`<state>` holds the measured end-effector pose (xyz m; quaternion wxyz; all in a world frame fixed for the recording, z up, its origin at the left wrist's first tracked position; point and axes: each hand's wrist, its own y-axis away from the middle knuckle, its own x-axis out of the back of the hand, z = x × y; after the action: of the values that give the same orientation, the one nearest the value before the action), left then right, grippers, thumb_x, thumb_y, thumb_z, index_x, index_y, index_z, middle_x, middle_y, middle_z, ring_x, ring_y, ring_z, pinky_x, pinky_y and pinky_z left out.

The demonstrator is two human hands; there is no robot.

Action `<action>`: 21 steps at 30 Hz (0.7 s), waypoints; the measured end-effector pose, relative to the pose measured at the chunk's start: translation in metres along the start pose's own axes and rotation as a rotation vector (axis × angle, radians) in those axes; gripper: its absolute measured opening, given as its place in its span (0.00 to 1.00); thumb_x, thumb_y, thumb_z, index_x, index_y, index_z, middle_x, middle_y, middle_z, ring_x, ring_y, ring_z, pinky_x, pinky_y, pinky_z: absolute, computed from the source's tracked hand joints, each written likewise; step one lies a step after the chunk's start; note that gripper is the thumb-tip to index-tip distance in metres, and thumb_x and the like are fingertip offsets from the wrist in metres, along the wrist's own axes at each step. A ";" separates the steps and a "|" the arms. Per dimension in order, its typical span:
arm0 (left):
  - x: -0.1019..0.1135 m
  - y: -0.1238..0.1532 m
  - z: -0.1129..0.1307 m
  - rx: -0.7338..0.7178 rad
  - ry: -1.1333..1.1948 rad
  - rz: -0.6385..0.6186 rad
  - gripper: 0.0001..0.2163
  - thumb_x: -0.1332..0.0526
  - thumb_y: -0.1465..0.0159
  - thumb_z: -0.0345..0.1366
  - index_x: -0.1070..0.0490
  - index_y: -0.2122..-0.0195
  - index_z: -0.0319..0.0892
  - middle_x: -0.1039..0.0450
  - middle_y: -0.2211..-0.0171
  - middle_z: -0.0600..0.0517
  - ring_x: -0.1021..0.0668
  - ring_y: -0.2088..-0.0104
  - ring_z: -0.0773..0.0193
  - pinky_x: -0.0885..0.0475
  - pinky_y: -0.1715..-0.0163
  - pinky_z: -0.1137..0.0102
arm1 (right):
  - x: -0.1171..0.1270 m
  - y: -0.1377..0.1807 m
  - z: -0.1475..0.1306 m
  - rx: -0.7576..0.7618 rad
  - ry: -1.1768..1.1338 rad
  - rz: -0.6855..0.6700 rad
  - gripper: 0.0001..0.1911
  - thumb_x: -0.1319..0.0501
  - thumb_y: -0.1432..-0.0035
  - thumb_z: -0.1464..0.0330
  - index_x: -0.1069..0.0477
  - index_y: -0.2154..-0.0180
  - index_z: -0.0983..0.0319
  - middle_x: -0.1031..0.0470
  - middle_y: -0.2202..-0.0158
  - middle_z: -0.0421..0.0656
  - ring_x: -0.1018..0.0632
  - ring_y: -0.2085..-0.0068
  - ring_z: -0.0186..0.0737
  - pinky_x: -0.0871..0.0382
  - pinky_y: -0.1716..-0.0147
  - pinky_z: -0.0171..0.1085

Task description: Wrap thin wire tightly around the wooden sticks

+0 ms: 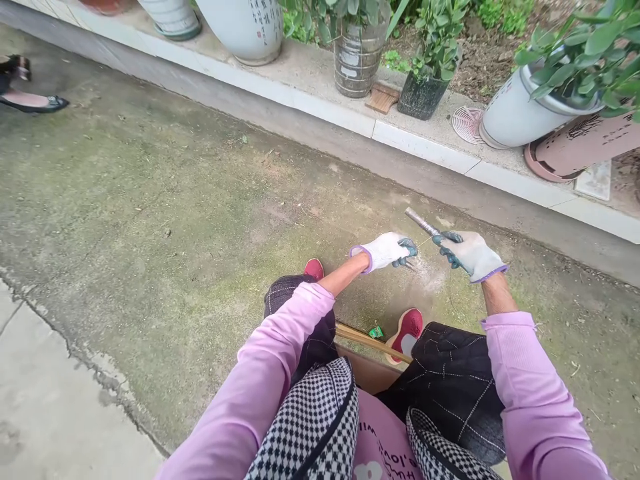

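Observation:
Both my hands wear white work gloves with blue-green coated fingers and purple cuffs. My right hand is closed around a short grey metal rod, which points up and to the left. Thin windings seem to circle the rod just beyond my fingers. A fine wire or thread runs from beside the rod to my left hand. The left fingers are closed on it. A small dark tip sticks out below the left fingers; I cannot make out what it belongs to. Both hands are above the concrete ground, a little apart.
A low tiled ledge crosses ahead with several potted plants, including a white pot and a black pot. A green wrapper lies by my red shoe. Another person's black shoe shows at far left.

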<state>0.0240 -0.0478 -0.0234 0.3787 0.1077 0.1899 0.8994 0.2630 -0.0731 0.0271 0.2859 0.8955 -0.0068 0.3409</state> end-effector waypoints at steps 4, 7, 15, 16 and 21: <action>-0.001 0.006 0.008 0.009 0.081 0.012 0.06 0.36 0.29 0.29 0.18 0.57 0.38 0.24 0.72 0.56 0.25 0.74 0.70 0.28 0.70 0.76 | 0.000 0.008 -0.007 0.048 -0.300 0.014 0.27 0.22 0.55 0.47 0.22 0.63 0.60 0.24 0.74 0.41 0.30 0.78 0.34 0.33 0.84 0.35; 0.000 0.015 0.018 0.027 0.094 -0.006 0.05 0.35 0.29 0.30 0.19 0.59 0.38 0.24 0.72 0.56 0.25 0.74 0.71 0.28 0.69 0.76 | 0.003 0.018 -0.013 0.078 -0.449 -0.017 0.29 0.20 0.58 0.48 0.22 0.63 0.60 0.26 0.75 0.39 0.31 0.80 0.34 0.36 0.85 0.35; 0.018 0.012 0.018 -0.009 -0.118 -0.054 0.06 0.36 0.33 0.28 0.18 0.63 0.41 0.23 0.72 0.56 0.24 0.71 0.67 0.31 0.69 0.74 | 0.003 0.041 -0.013 0.146 -0.208 -0.710 0.27 0.21 0.55 0.46 0.19 0.67 0.62 0.24 0.74 0.43 0.29 0.78 0.36 0.31 0.82 0.37; 0.020 0.011 0.017 -0.028 -0.163 -0.065 0.06 0.35 0.33 0.30 0.17 0.63 0.41 0.23 0.72 0.56 0.25 0.71 0.66 0.32 0.69 0.73 | -0.003 0.040 -0.011 0.150 -0.109 -0.768 0.26 0.22 0.53 0.47 0.18 0.66 0.62 0.24 0.74 0.42 0.28 0.78 0.37 0.29 0.80 0.38; 0.018 0.014 0.012 -0.044 -0.397 -0.014 0.10 0.32 0.34 0.33 0.24 0.73 0.42 0.32 0.79 0.58 0.32 0.74 0.67 0.38 0.71 0.69 | -0.029 0.021 -0.004 0.106 0.433 -0.565 0.12 0.28 0.46 0.60 0.25 0.75 0.58 0.29 0.79 0.40 0.30 0.80 0.37 0.36 0.80 0.37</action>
<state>0.0069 -0.0403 -0.0055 0.4173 0.2734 0.0926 0.8617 0.2340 -0.0943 0.0221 0.3166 0.7827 0.3195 0.4302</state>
